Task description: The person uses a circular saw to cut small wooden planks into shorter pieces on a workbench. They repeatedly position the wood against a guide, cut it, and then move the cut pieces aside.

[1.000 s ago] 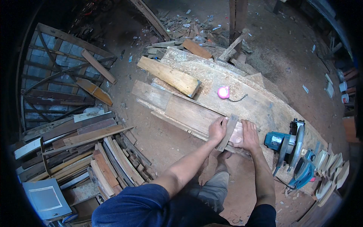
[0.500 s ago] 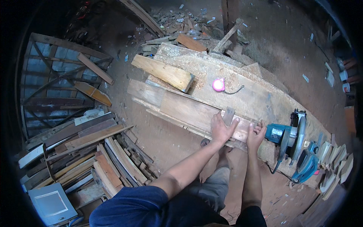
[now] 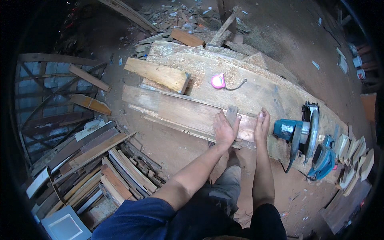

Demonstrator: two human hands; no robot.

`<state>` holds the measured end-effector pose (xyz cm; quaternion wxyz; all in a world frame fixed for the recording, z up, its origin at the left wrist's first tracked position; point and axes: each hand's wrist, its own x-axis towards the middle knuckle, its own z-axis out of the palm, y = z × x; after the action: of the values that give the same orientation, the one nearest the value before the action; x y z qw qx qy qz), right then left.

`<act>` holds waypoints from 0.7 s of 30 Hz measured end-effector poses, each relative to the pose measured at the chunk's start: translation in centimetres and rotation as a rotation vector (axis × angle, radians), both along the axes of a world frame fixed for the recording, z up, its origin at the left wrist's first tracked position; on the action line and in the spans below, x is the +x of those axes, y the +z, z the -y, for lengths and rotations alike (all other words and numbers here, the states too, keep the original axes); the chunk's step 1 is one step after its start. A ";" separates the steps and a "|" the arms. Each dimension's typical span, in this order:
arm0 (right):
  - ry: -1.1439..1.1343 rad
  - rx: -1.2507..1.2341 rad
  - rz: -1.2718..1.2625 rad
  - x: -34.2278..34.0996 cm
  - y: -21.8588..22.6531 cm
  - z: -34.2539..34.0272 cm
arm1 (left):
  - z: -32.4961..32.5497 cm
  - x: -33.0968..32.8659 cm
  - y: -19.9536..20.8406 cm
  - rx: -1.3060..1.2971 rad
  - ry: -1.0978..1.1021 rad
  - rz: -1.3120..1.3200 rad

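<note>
A long flat wooden board (image 3: 188, 113) lies along the near edge of the workbench. My left hand (image 3: 225, 130) rests on it, with thumb and fingers closed around a small dark wooden block (image 3: 231, 113) that lies across the board. At the board's right end my right hand (image 3: 261, 127) stands on edge, its side against the wood and its fingers stretched up, holding nothing. To its right sits a teal circular saw (image 3: 297, 130). A pink tape measure (image 3: 218, 81) lies behind the board with its dark strap out.
A thick wooden offcut (image 3: 158, 75) lies on the sawdust-covered workbench (image 3: 264, 90). At the right end are another teal power tool (image 3: 323, 160) and several cut wood pieces (image 3: 354, 160). Stacked planks (image 3: 100, 168) fill the lower left. Scraps (image 3: 180, 20) litter the floor beyond.
My right hand has straightened from a curled pose and tipped onto its side at the board's end. My left hand stays on the block. The whole view has shifted slightly.
</note>
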<state>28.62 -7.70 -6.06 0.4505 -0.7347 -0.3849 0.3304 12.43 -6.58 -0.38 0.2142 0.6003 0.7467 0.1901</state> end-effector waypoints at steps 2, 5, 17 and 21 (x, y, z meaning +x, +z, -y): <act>-0.048 0.021 0.053 0.7 -0.1 -0.3 | 0.0 0.1 0.3 0.001 -0.007 0.007; -0.091 0.076 0.113 1.5 -2.6 -1.0 | -0.2 0.1 0.0 -0.009 -0.032 0.002; -0.201 0.227 -0.350 2.2 -1.6 -2.4 | -0.1 -0.5 -0.3 -0.032 -0.044 0.013; -0.257 0.290 -0.422 4.0 -2.3 -1.3 | -0.3 -0.2 -0.1 -0.018 -0.036 0.052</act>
<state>32.61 -6.41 -8.33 0.6593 -0.6204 -0.2294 0.3576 12.26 -6.24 -0.50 0.2423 0.6066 0.7317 0.1948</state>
